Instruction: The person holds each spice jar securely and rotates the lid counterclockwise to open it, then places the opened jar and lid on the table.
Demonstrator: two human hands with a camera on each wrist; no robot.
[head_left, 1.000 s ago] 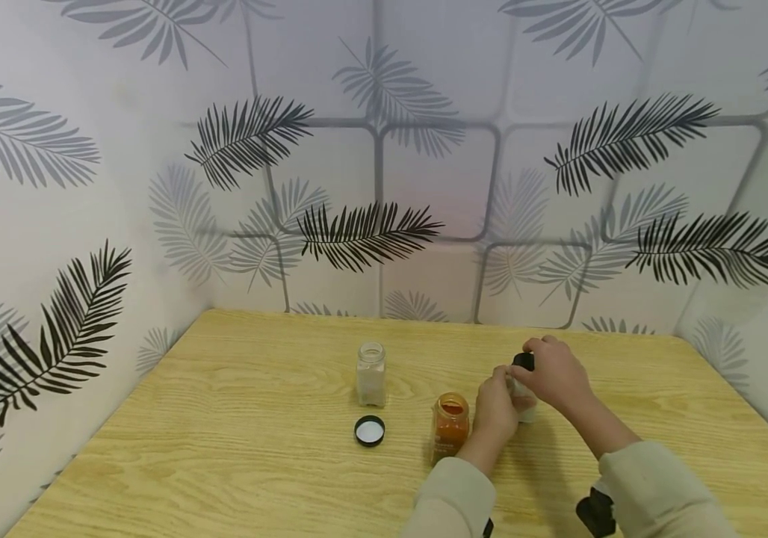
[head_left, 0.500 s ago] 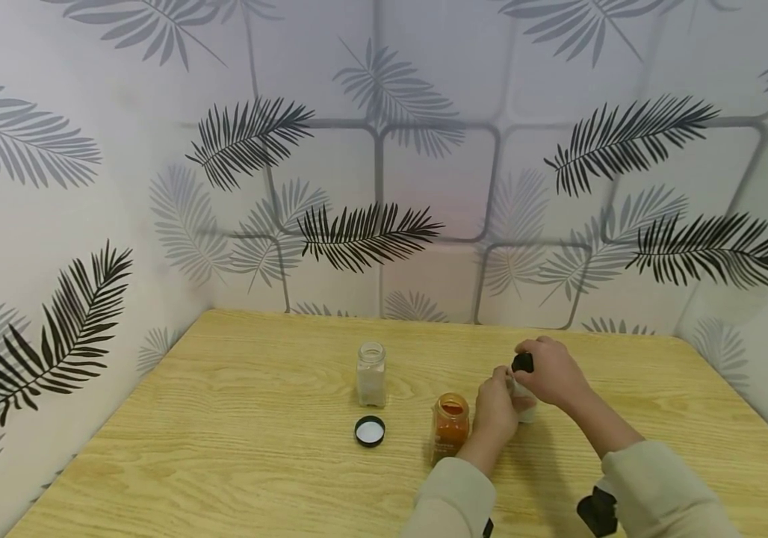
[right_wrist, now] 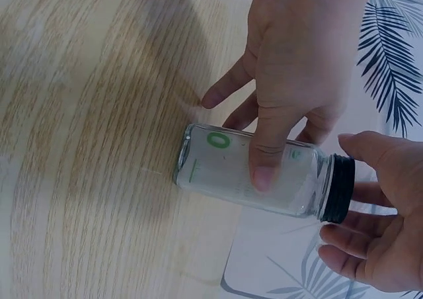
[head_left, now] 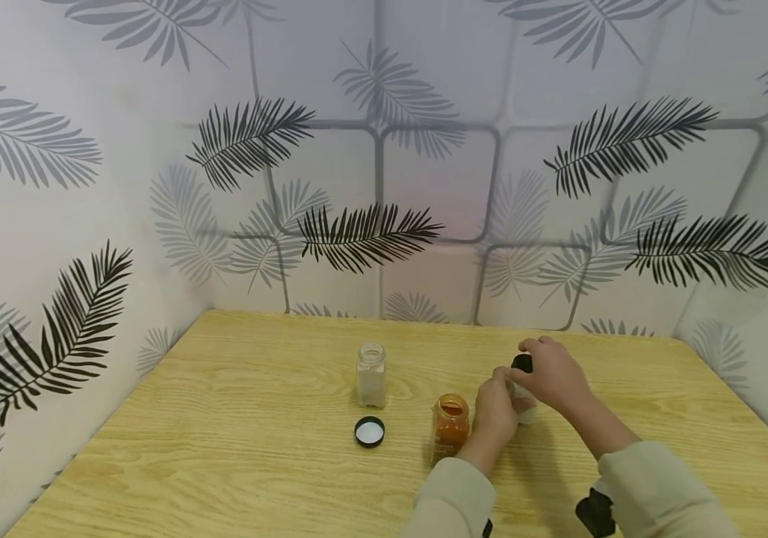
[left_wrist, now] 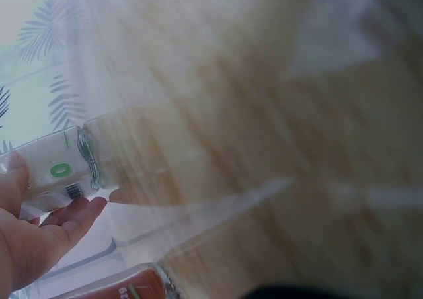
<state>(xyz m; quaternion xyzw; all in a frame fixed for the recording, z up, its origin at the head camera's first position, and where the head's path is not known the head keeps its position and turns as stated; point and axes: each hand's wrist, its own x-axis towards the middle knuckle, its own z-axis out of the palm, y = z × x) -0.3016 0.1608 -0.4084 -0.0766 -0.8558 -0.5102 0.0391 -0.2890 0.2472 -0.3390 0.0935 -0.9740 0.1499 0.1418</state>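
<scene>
A clear glass jar of white powder (right_wrist: 231, 167), with green print, stands on the table at the right in the head view. My left hand (head_left: 497, 407) grips its body, thumb across the front and fingers behind, as the right wrist view shows. Around the black screw lid (right_wrist: 338, 190) on that jar curl the fingers and thumb of my right hand (head_left: 555, 373). The lid sits on the jar's neck. Just left of my left hand, an uncapped jar of orange-red powder (head_left: 451, 432) stands upright, partly overlapped by my left wrist.
Farther left stands another uncapped glass jar with pale contents (head_left: 371, 377). In front of it a black lid (head_left: 370, 432) lies with its white inside up. The wood-grain table (head_left: 236, 418) meets a leaf-patterned backdrop (head_left: 424, 187) behind and at both sides.
My right hand shifts slightly left on the black lid, then back a little to the right, its fingers turning around it. The left hand and the other jars stay in place.
</scene>
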